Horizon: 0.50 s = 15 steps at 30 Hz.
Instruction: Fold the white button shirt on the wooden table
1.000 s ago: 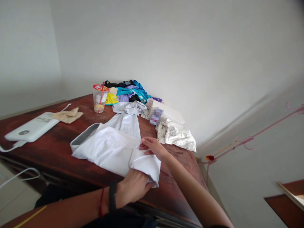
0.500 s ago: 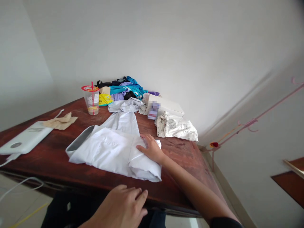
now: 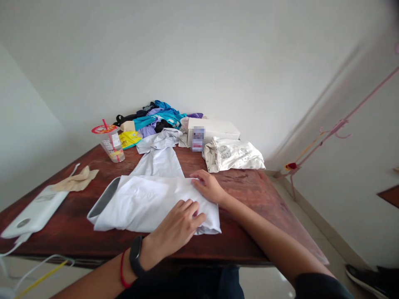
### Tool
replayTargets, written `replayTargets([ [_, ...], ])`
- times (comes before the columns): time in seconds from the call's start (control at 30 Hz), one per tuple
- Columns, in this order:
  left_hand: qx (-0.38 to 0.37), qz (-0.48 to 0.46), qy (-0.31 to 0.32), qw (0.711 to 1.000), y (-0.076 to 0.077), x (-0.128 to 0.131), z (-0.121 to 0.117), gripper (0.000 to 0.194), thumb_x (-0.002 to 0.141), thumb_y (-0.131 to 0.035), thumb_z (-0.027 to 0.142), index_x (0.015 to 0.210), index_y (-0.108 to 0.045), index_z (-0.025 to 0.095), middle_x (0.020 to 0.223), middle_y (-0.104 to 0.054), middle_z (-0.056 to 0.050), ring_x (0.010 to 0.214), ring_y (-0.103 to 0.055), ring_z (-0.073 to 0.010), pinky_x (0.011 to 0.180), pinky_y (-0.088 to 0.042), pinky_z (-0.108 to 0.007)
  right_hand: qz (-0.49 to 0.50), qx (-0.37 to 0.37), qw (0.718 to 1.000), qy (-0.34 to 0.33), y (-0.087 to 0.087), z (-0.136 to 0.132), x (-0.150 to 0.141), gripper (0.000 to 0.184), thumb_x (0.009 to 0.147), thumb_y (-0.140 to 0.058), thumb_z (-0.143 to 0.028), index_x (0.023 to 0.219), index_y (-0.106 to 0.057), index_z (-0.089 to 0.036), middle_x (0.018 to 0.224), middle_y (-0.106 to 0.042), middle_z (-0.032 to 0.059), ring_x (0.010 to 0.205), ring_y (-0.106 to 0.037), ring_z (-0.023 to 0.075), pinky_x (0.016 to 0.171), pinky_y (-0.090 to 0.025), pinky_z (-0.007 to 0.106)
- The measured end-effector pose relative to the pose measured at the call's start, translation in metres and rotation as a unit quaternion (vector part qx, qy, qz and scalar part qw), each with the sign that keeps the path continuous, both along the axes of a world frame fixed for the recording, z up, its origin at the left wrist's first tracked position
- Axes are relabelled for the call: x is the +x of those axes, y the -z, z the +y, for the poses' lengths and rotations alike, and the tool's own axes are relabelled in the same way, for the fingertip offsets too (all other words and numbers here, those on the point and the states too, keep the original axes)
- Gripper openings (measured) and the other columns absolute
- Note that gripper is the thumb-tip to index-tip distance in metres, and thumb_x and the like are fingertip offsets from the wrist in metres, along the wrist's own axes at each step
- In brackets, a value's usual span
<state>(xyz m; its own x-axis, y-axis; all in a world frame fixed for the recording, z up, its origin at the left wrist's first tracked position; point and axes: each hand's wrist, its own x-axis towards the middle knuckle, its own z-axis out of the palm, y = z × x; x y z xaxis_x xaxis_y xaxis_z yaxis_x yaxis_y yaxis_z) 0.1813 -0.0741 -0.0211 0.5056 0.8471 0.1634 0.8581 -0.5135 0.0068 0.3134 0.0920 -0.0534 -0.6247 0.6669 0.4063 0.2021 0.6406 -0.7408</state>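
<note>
A white garment (image 3: 140,199) lies folded on the dark wooden table, longer from left to right than it is deep. Its left end shows a grey inner layer, and a pale sleeve-like strip (image 3: 158,162) runs from its far edge towards the back. My left hand (image 3: 179,222), with a black wristband, rests palm down on the right front part of the cloth, fingers loosely bent and apart. Beyond it, my right hand (image 3: 208,187) lies over the far right edge of the garment, fingers spread and slightly curved. The fingertips press on the fabric.
To the left are a power bank (image 3: 34,211) with a cable, a brown napkin (image 3: 76,179) and a plastic cup (image 3: 110,143) with a straw. Behind lie a heap of clothes (image 3: 158,118), a white box (image 3: 218,128) and a folded printed cloth (image 3: 233,154).
My left hand has risen from below the table edge onto the garment. My right hand stays at its right end, where the cloth now lies flatter and straighter. The view has shifted slightly.
</note>
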Motion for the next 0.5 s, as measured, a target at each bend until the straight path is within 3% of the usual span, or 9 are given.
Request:
replayTargets([
  [0.1,-0.011,-0.007,-0.005,1.0,0.004,0.001,0.002,0.02,0.085,-0.069,0.011,0.099,-0.058,0.022,0.105,-0.06,-0.005,0.098,-0.056,-0.0262,0.081,-0.047,-0.039,-0.039,0.059,0.997,0.0,0.004,0.01,0.008,0.02,0.094,-0.062,-0.027,0.109,-0.074,-0.021,0.114,-0.073,0.0093,0.112,-0.064,0.0264,0.104,-0.046,0.044],
  [0.27,-0.012,-0.031,0.008,0.999,0.014,0.0,0.002,0.018,0.085,-0.068,0.01,0.096,-0.058,0.021,0.106,-0.06,-0.004,0.099,-0.057,-0.0249,0.083,-0.051,-0.039,-0.074,0.005,0.997,0.015,0.01,0.018,0.013,0.021,0.095,-0.061,-0.031,0.105,-0.076,-0.019,0.108,-0.076,0.0095,0.1,-0.07,0.0255,0.093,-0.05,0.037],
  [0.4,0.018,-0.07,0.044,0.996,0.019,0.0,-0.001,0.021,0.085,-0.064,0.004,0.099,-0.06,0.02,0.123,-0.061,-0.008,0.126,-0.054,-0.0273,0.104,-0.049,-0.043,-0.076,0.02,0.997,0.016,0.011,0.018,0.012,0.021,0.094,-0.064,-0.032,0.105,-0.077,-0.02,0.108,-0.076,0.0088,0.1,-0.071,0.0255,0.093,-0.05,0.036],
  [0.5,0.01,-0.097,0.02,0.995,0.017,0.003,-0.002,0.013,0.089,-0.065,0.011,0.095,-0.06,0.02,0.143,-0.055,-0.01,0.145,-0.041,-0.0329,0.119,-0.038,-0.055,-0.056,0.03,0.998,0.009,0.015,0.018,0.011,0.02,0.094,-0.065,-0.031,0.105,-0.077,-0.019,0.106,-0.076,0.0091,0.099,-0.07,0.0241,0.092,-0.051,0.034],
])
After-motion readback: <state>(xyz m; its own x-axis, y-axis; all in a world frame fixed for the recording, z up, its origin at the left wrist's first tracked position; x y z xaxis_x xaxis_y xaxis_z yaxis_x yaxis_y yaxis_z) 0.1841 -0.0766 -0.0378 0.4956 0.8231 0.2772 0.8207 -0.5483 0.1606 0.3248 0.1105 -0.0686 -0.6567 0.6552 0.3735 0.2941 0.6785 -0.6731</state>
